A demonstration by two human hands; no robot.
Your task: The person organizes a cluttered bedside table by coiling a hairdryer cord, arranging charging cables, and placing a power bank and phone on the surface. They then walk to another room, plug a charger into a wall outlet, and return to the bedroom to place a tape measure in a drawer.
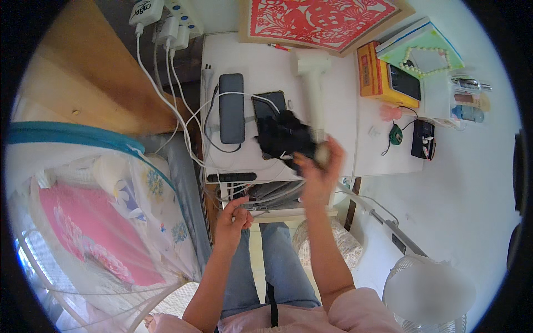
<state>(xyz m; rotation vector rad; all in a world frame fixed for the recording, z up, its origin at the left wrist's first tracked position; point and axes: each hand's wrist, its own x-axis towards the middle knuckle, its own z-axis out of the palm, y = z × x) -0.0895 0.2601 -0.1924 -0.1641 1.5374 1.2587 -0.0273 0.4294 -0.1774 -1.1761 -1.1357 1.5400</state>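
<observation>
My right hand [321,175] is blurred, with its fingers closed on a crumpled black item [287,137], seemingly soft fabric. That bundle covers the lower part of a dark smartphone [268,104] lying on the white desk [337,125]. Just beyond the right hand is a white hair dryer [313,79], its handle pointing towards me; a pale blurred part shows by the fingers. My left hand [235,218] hovers near an open drawer [277,195] holding cables and dark things. Its index finger is extended, the others are curled, and nothing shows in its grip.
A dark power adapter [231,108] and white charging cables [183,116] occupy the desk's left side. At right stand a yellow box [370,75], a green tape measure [395,134] and a small black box [422,139]. A white fan [429,287] and netted bed [104,229] flank me.
</observation>
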